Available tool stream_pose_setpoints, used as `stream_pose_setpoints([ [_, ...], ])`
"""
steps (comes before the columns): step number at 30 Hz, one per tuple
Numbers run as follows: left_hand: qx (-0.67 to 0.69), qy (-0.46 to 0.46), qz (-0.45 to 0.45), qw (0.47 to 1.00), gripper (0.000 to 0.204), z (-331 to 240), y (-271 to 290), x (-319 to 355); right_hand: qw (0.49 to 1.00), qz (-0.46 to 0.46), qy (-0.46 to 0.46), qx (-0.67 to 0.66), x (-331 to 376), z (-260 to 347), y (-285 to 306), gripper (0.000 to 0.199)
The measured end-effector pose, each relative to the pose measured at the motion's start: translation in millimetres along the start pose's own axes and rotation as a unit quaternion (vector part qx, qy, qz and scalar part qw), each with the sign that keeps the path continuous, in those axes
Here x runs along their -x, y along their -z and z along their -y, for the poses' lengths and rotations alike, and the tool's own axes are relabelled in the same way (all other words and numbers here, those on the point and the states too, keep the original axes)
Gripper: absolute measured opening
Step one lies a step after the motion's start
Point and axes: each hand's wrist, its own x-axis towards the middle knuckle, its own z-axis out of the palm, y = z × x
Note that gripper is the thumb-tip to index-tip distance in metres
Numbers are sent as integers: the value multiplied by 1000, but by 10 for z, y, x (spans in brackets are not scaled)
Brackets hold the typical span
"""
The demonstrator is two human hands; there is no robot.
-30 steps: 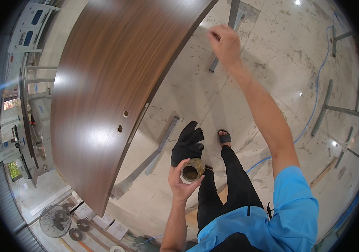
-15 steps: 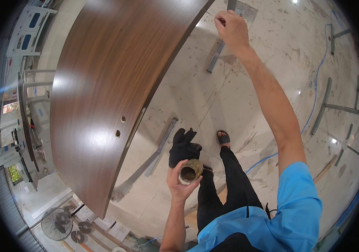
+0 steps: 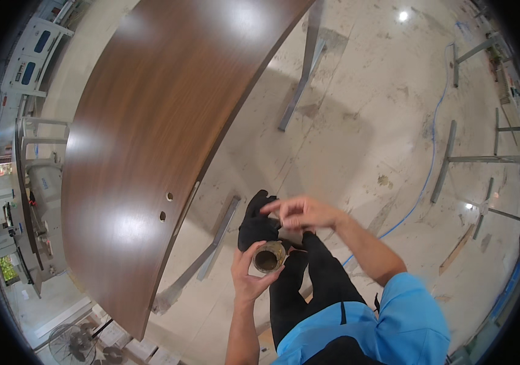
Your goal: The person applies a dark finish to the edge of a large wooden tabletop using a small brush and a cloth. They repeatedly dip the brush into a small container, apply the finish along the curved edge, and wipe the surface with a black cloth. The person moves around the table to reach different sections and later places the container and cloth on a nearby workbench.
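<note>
My left hand (image 3: 249, 278) is closed around a small round open-topped container (image 3: 268, 258) with a dark inside, held at waist height. A black glove (image 3: 255, 222) hangs against the same hand, above the container. Just above the container, my right hand (image 3: 302, 213) has its fingertips pinched together beside the glove. Whether something small sits between those fingers is too fine to see. A large brown wood-grain door panel (image 3: 150, 134) with two small holes (image 3: 166, 205) stands to my left.
Grey metal bars (image 3: 217, 240) lie on the stained concrete floor by the panel's edge, and another (image 3: 301, 79) lies farther off. A blue cable (image 3: 427, 176) runs across the floor at right beside metal frames (image 3: 454, 155). Shelving (image 3: 29, 182) and a fan (image 3: 68, 344) stand at left.
My right arm, stretched far out toward the panel's far edge before, has come back down to the container. The left hand has stayed in place.
</note>
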Motion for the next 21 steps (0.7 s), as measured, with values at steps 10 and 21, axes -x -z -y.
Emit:
stream_pose_setpoints([
  [10,-24,-103,36,994,66,-407,270,69,978,-186,86,28,169,-387,-642,13],
  [21,-8,-78,-8,997,68,-695,-119,-653,524,-586,366,499,-752,2619,1929,16],
])
